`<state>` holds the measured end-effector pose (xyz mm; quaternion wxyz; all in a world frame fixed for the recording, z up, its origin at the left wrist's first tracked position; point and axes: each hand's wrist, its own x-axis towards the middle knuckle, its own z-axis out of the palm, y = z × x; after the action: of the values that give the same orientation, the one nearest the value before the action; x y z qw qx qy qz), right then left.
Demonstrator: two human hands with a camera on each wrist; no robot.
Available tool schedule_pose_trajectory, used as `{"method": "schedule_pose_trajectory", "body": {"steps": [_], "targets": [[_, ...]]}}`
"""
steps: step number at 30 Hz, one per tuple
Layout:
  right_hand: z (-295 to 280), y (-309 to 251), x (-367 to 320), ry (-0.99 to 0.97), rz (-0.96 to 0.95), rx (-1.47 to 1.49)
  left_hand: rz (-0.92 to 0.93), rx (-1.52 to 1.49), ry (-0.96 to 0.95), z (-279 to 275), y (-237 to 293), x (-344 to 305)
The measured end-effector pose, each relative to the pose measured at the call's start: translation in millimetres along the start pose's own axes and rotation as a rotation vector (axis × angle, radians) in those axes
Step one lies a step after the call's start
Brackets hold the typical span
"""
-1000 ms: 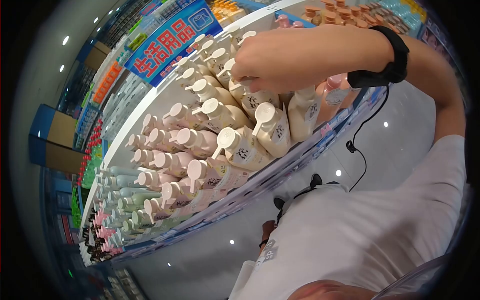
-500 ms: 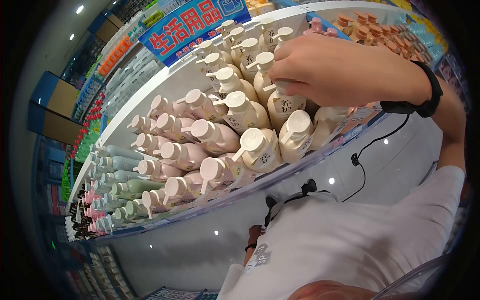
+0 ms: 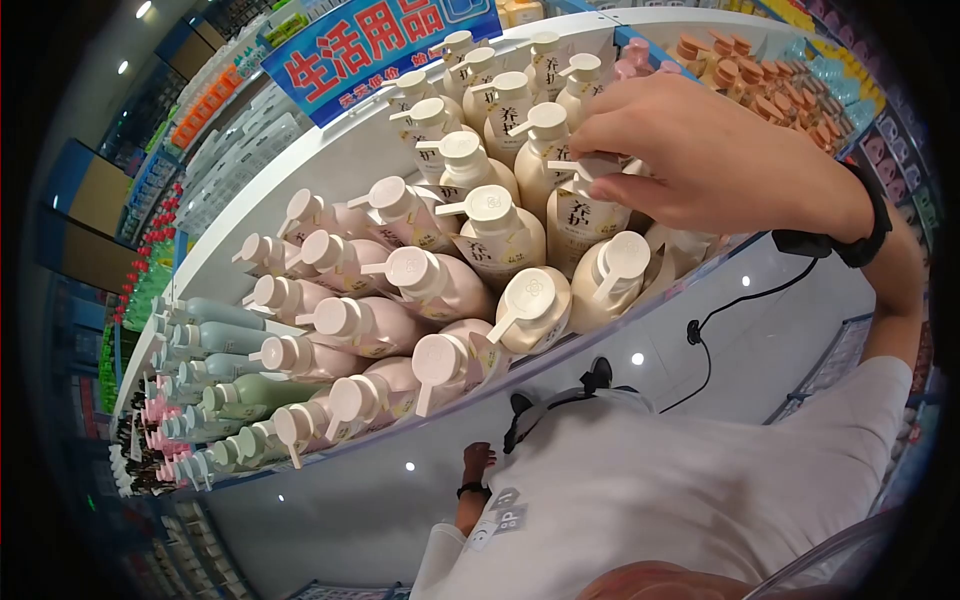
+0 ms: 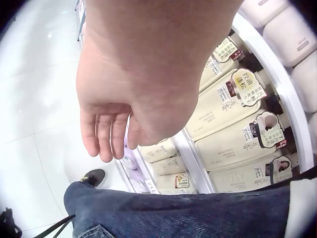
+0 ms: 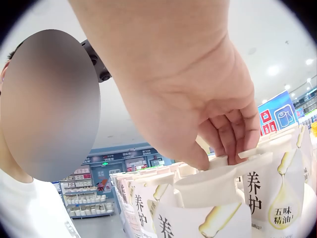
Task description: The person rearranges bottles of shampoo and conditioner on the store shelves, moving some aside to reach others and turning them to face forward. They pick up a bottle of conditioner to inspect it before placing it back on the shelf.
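Farther right in the head view than a second ago, the right hand [image 3: 680, 155] and the cream bottle [image 3: 585, 220] under it have shifted together, probably because the camera turned. Its grip is drawn in, thumb and fingertips closed about the pump top [image 3: 598, 164]; how firmly, I cannot tell. The bottle stands upright on the display shelf [image 3: 325, 150], close among other cream bottles [image 3: 490, 240]. A hold lower, round the neck, would likely be safer, since the pump top could press down or twist. Any lift is best kept slow and straight up, so neighbouring nozzles [image 3: 452, 210] do not catch. The left hand [image 4: 133, 99] hangs loose, fingers relaxed, holding nothing.
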<state>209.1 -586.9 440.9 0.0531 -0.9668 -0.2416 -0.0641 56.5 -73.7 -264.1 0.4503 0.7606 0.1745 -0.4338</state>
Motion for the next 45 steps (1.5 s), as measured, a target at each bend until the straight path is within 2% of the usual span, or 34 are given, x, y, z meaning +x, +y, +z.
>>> {"method": "schedule_pose_trajectory", "body": {"steps": [1, 2, 3, 7, 9, 11, 13, 14, 16, 18, 22, 25, 28, 30, 34, 36, 42, 45], "targets": [[-1.6, -1.6, 0.0, -0.013, 0.015, 0.005, 0.123, 0.195, 0.044, 0.8, 1.6, -3.1], [-2.6, -2.5, 0.3, -0.026, 0.03, 0.011, 0.046, 0.102, 0.034, 2.0, 5.2, -3.7], [-2.6, -2.1, 0.6, -0.035, 0.027, 0.008, 0.044, 0.095, 0.027, 1.0, -0.9, 2.2], [-2.1, 4.3, 1.2, 0.046, -0.048, 0.069, 0.124, 0.017, -0.008, -0.1, -15.8, 17.5], [-6.2, 6.2, 6.1, 0.074, -0.072, 0.109, -0.112, -0.292, -0.012, -0.2, -11.6, 19.0], [-13.4, 7.0, 13.3, 0.132, 0.003, 0.099, -0.146, -0.325, 0.01, 4.5, -9.0, 17.4], [-9.5, 10.0, 23.4, 0.174, 0.03, 0.097, -0.132, -0.27, 0.017, 7.8, -6.8, 16.5], [-1.7, 16.9, 29.9, 0.243, -0.023, 0.113, 0.03, -0.069, -0.044, 5.8, -15.7, 22.9], [0.9, 19.5, 36.8, 0.315, -0.071, 0.124, 0.107, 0.0, -0.027, 9.6, -20.1, 24.0], [-1.2, 17.4, 40.6, 0.018, 0.075, 0.066, 0.204, 0.022, -0.004, 14.7, -25.7, 24.7], [0.6, 20.0, 47.4, -0.036, 0.094, 0.013, 0.237, 0.16, -0.037, 15.3, -31.1, 28.5], [-2.0, 18.4, 48.4, -0.064, 0.007, -0.078, 0.294, 0.197, -0.032, 18.6, -38.7, 28.5], [-1.8, 16.2, 52.6, -0.13, 0.084, -0.112, 0.318, 0.21, -0.031, 19.8, -32.9, 23.6], [0.7, 17.5, 53.5, -0.129, 0.121, -0.11, 0.196, 0.175, -0.048, 20.3, -24.8, 18.8], [-0.6, 17.7, 50.9, -0.103, 0.057, -0.123, 0.286, 0.21, -0.073, 18.6, -21.9, 12.8], [-0.8, 19.1, 50.9, -0.097, 0.046, -0.116, 0.047, -0.035, -0.027, 21.0, -13.2, 9.4], [2.0, 22.9, 53.0, -0.11, 0.033, -0.131, -0.131, -0.213, -0.01, 15.1, -4.2, 8.8], [1.1, 21.4, 54.1, -0.137, 0.049, -0.142, -0.147, -0.189, -0.008, 15.1, -5.1, 9.3]]}}
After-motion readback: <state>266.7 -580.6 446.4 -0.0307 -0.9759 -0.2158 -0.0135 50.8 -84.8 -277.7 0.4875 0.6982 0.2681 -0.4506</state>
